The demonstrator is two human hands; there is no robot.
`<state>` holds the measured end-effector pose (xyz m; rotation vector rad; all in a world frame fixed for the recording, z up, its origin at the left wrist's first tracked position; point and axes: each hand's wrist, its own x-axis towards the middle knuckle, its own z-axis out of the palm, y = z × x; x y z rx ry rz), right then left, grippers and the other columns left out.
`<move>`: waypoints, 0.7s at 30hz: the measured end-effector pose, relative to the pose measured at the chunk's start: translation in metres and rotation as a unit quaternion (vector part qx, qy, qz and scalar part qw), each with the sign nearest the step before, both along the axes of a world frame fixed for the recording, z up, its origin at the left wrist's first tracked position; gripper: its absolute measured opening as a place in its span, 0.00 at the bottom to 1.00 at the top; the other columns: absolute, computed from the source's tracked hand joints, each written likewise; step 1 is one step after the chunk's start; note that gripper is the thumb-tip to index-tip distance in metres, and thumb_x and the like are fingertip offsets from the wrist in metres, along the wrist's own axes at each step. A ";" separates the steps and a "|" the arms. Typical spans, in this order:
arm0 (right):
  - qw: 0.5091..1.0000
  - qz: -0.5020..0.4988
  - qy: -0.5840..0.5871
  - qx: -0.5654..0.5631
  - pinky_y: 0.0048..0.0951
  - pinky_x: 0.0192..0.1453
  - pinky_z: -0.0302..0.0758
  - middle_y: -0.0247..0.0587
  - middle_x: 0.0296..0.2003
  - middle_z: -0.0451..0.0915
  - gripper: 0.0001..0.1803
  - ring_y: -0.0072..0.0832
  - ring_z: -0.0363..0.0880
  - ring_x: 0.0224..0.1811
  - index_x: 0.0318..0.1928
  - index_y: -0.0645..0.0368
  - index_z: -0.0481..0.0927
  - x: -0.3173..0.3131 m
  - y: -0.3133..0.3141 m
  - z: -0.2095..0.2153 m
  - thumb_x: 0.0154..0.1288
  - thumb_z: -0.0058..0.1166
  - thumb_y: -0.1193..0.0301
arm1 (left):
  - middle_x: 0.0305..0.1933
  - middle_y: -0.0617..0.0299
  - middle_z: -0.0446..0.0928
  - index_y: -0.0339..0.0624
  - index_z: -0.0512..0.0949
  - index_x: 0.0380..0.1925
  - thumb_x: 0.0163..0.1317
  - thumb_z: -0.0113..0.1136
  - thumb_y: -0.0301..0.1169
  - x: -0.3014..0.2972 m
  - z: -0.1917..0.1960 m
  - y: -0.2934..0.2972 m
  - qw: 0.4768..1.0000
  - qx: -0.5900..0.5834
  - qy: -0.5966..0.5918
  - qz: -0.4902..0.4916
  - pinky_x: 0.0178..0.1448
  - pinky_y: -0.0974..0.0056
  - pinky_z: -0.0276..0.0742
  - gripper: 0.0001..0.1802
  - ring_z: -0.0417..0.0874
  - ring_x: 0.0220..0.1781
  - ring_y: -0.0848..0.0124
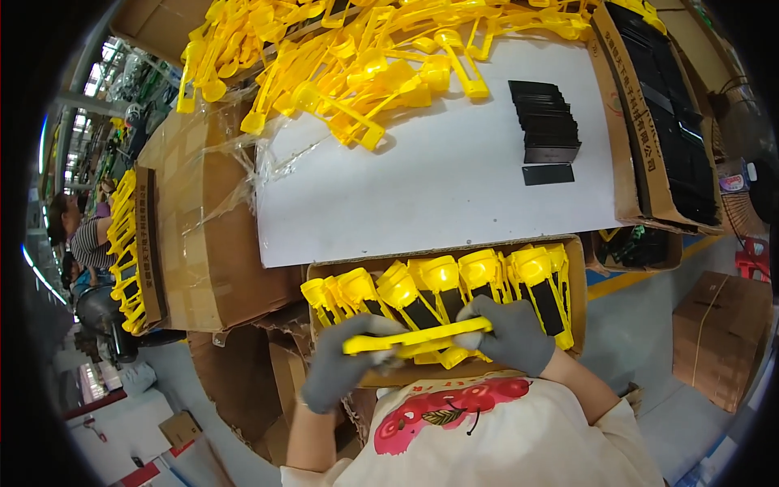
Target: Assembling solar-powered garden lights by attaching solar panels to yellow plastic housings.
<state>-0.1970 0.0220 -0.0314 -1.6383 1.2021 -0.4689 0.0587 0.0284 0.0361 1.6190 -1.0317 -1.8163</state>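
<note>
Both my hands wear grey gloves. Between them is a yellow plastic frame (422,334), held nearly level over an open cardboard box (446,253). My left hand (345,357) grips its left end, and my right hand (510,334) has fingers closed round the right end. Right under it, the box holds several yellow plastic parts (439,274) stood in a row, with black panels (542,307) set in some of them. Farther off, on the white tabletop (389,203), stands a row of thin black plates (545,122); one plate (548,174) lies flat in front.
A heap of loose yellow parts (349,73) covers the table's far side. At the right edge a carton (649,122) holds black plates. Cardboard boxes (182,203) stand at left, another (722,337) on the floor at right. A person (85,235) is farther left.
</note>
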 end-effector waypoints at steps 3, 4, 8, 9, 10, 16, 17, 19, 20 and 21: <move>0.992 -0.050 -0.077 0.090 0.24 0.31 0.76 0.30 0.30 0.83 0.23 0.23 0.80 0.22 0.47 0.53 0.75 0.003 -0.004 0.021 0.53 0.66 0.58 | 0.32 0.60 0.80 0.34 0.79 0.36 0.54 0.62 0.18 0.064 0.029 -0.016 0.992 -0.024 -0.126 0.001 0.28 0.74 0.77 0.09 0.82 0.28 0.76; 0.993 -0.078 -0.067 0.061 0.23 0.31 0.76 0.29 0.30 0.83 0.23 0.22 0.79 0.23 0.46 0.54 0.75 0.000 -0.007 0.020 0.52 0.67 0.60 | 0.29 0.61 0.80 0.34 0.79 0.35 0.54 0.63 0.18 0.081 0.034 -0.026 0.983 -0.024 -0.174 -0.049 0.26 0.75 0.74 0.08 0.80 0.25 0.78; 0.997 -0.050 0.042 -0.029 0.25 0.29 0.74 0.29 0.26 0.81 0.21 0.25 0.80 0.23 0.46 0.53 0.77 -0.009 -0.019 0.007 0.55 0.66 0.60 | 0.26 0.62 0.80 0.36 0.80 0.34 0.54 0.66 0.20 0.103 0.036 -0.045 0.956 0.064 -0.234 -0.166 0.26 0.74 0.73 0.07 0.78 0.23 0.80; 0.996 -0.042 0.040 -0.066 0.26 0.28 0.74 0.31 0.25 0.81 0.20 0.27 0.80 0.23 0.46 0.52 0.77 -0.011 -0.018 0.003 0.57 0.65 0.58 | 0.26 0.62 0.80 0.36 0.80 0.34 0.54 0.66 0.21 0.099 0.032 -0.049 0.940 0.080 -0.260 -0.206 0.26 0.73 0.73 0.07 0.78 0.24 0.80; 0.996 -0.046 0.041 -0.069 0.26 0.28 0.74 0.31 0.25 0.81 0.20 0.27 0.80 0.23 0.46 0.52 0.77 -0.014 -0.018 0.001 0.57 0.65 0.58 | 0.27 0.59 0.81 0.38 0.80 0.37 0.50 0.69 0.23 0.098 0.022 -0.053 0.922 0.014 -0.288 -0.258 0.31 0.67 0.77 0.13 0.82 0.27 0.73; 0.986 -0.158 0.046 -0.032 0.24 0.31 0.75 0.35 0.28 0.82 0.18 0.22 0.78 0.23 0.45 0.54 0.80 -0.040 -0.038 0.008 0.58 0.62 0.58 | 0.35 0.56 0.83 0.47 0.78 0.48 0.45 0.71 0.32 0.085 0.014 -0.101 0.763 -0.327 -0.494 -0.260 0.41 0.60 0.80 0.26 0.84 0.36 0.56; 0.983 -0.167 0.060 -0.053 0.24 0.31 0.75 0.36 0.28 0.82 0.18 0.22 0.78 0.23 0.45 0.55 0.80 -0.044 -0.049 0.008 0.58 0.61 0.59 | 0.37 0.56 0.82 0.48 0.77 0.50 0.46 0.70 0.31 0.079 0.013 -0.122 0.783 -0.303 -0.498 -0.215 0.44 0.60 0.80 0.27 0.84 0.39 0.58; 0.968 -0.222 0.061 -0.104 0.24 0.33 0.75 0.37 0.29 0.82 0.14 0.22 0.78 0.23 0.44 0.55 0.81 -0.063 -0.072 -0.004 0.60 0.61 0.63 | 0.47 0.54 0.79 0.47 0.73 0.55 0.46 0.67 0.26 0.047 -0.008 -0.178 0.757 -0.353 -0.522 -0.170 0.51 0.58 0.78 0.31 0.81 0.48 0.57; 0.953 -0.249 0.095 -0.141 0.24 0.32 0.76 0.36 0.31 0.83 0.11 0.23 0.78 0.23 0.42 0.54 0.82 -0.072 -0.085 -0.003 0.60 0.60 0.66 | 0.53 0.51 0.76 0.45 0.71 0.58 0.46 0.65 0.23 0.031 -0.022 -0.200 0.703 -0.421 -0.551 -0.158 0.56 0.57 0.76 0.34 0.78 0.54 0.55; 0.939 -0.263 0.112 -0.192 0.26 0.34 0.77 0.35 0.32 0.82 0.09 0.27 0.80 0.26 0.41 0.52 0.82 -0.080 -0.100 -0.005 0.60 0.59 0.67 | 0.60 0.50 0.71 0.47 0.68 0.61 0.45 0.63 0.20 0.031 -0.033 -0.223 0.605 -0.475 -0.614 -0.174 0.62 0.55 0.71 0.37 0.72 0.60 0.51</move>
